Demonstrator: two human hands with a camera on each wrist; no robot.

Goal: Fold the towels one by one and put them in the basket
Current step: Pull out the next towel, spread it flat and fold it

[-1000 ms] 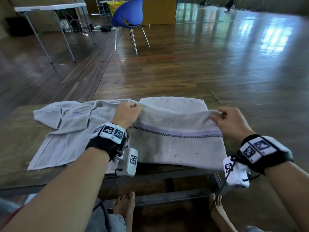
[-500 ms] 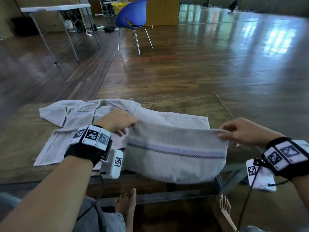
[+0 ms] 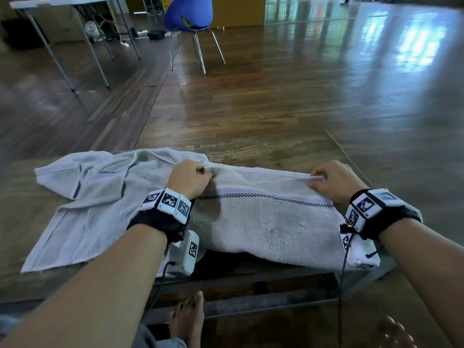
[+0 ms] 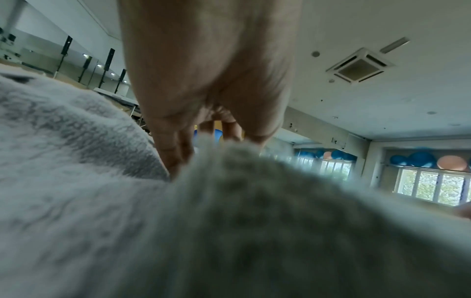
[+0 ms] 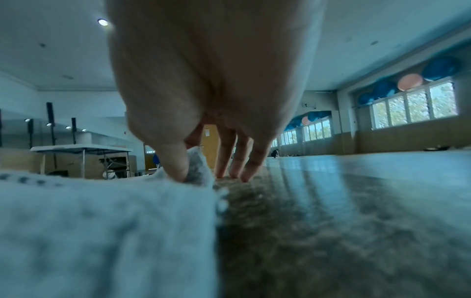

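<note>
A pale grey towel (image 3: 263,217) with a dark checked stripe lies folded across the wooden table (image 3: 288,151), its near part hanging over the front edge. My left hand (image 3: 193,175) pinches its far left corner. My right hand (image 3: 326,180) pinches its far right corner (image 5: 198,167) between thumb and forefinger, the other fingers touching the table. In the left wrist view my left hand (image 4: 203,141) holds the towel (image 4: 229,221) close to the lens. A second crumpled grey towel (image 3: 82,197) lies spread on the table's left side. No basket is in view.
A blue chair (image 3: 188,16) stands on the wooden floor beyond the table. A white folding table (image 3: 62,3) is at the far left. My bare feet (image 3: 188,320) are under the table's front rail.
Both hands carried the towel's edge from the near side forward and down onto the table, so the towel now lies flatter with the held corners at its far edge.
</note>
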